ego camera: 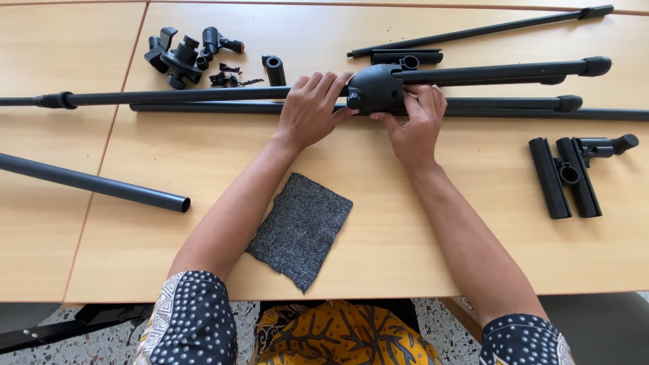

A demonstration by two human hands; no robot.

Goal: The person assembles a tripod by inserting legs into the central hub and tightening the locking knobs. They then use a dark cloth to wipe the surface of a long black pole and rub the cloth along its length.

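The pale wooden desk [405, 223] carries a long black stand pole [169, 96] lying left to right across its far half, its long axis square to the person's forearms. At mid-length sits the black hub [376, 86] (legs folded off to the right). The left hand [309, 111] rests fingers spread over the pole just left of the hub; the right hand [416, 125] grips the hub's near right side, equally close.

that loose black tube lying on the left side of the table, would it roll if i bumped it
Probably yes. The black tube looks round and smooth, with an open hollow end, and nothing rests against it on the wooden table, so a sideways nudge would likely set it rolling. It looks rigid, not floppy. Being hollow, it is probably light for its length. Neither the left hand nor the right hand touches it.
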